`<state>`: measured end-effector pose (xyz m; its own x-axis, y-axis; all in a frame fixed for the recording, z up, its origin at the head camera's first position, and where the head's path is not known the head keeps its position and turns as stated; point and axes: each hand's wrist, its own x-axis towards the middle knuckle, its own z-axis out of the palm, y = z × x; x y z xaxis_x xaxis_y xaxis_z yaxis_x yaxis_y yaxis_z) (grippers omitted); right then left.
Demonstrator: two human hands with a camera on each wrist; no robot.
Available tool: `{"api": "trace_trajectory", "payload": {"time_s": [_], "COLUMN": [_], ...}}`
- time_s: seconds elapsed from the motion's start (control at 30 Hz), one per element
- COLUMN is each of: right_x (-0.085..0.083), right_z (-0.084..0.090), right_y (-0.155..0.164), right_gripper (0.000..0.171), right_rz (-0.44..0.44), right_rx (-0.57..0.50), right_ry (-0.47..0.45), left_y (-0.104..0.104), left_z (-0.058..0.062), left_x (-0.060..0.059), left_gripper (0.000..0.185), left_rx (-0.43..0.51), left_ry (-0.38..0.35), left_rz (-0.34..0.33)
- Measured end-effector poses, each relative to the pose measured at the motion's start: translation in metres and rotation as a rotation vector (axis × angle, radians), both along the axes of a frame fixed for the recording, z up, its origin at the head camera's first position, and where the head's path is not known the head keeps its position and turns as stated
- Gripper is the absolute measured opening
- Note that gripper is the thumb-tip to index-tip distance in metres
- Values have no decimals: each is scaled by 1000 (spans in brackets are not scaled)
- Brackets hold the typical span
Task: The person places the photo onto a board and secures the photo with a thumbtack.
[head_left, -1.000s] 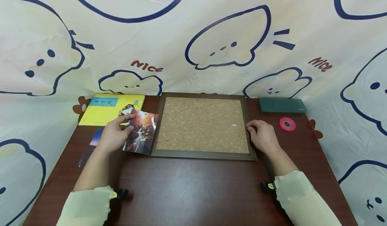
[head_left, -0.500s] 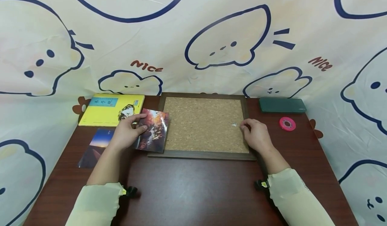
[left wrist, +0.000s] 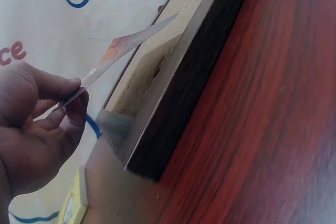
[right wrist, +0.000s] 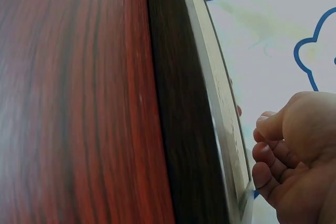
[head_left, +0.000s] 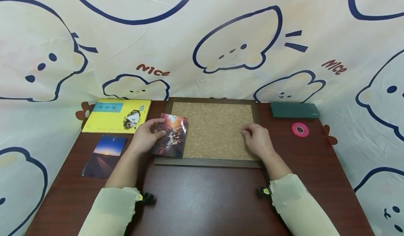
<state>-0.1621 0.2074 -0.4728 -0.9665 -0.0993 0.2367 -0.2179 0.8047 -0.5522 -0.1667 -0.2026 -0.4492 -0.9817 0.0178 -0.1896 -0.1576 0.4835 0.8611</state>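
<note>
My left hand [head_left: 146, 136] pinches a glossy photo print [head_left: 172, 136] by its left edge, between thumb and fingers. The print shows an orange and dark scene and overlaps the left part of a cork board [head_left: 217, 130] with a dark wooden frame. From the left wrist, the bowed print [left wrist: 126, 43] hangs tilted above the board, casting a shadow on it. My right hand [head_left: 257, 139] is over the board's right side, fingers curled and thumb against the index finger. In the right wrist view, nothing shows plainly between the fingertips [right wrist: 268, 119] of that hand.
A second print [head_left: 105, 155] with a blue sky lies left on the dark wooden table [head_left: 195, 201]. Behind it is a yellow book [head_left: 110, 116]. A green case [head_left: 295, 110] and a pink ring-shaped roll [head_left: 300, 129] lie right. A patterned cloth wall borders the table.
My left hand has carried the print rightward from beside the board to over its left part, uncovering the second print. My right hand has moved left from the frame's right edge over the cork.
</note>
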Motion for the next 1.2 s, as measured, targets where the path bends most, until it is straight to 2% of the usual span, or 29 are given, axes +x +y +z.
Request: {"api": "trace_trajectory", "payload": {"time_s": [0.6,0.83,1.0,1.2], "right_x": [-13,-19,-23,-27], "right_z": [-8,-6,-4,1], "right_y": [-41,-55,-65,-78], "right_gripper": [9,12,14,12], "right_rz": [-3,-7,8,22], "right_rx": [-22,18,-12,-30], "right_ry": [-74,-102,-147,-143], "left_y": [30,40,45,51], "left_z": [-18,-20,-20,-19], "left_x": [-18,-26,-30,-34], "left_gripper": [40,40,42,42], "left_rx": [-6,-15,-34,-71], "left_ry": [60,52,47,68], "left_rz": [8,0,-10,-35]}}
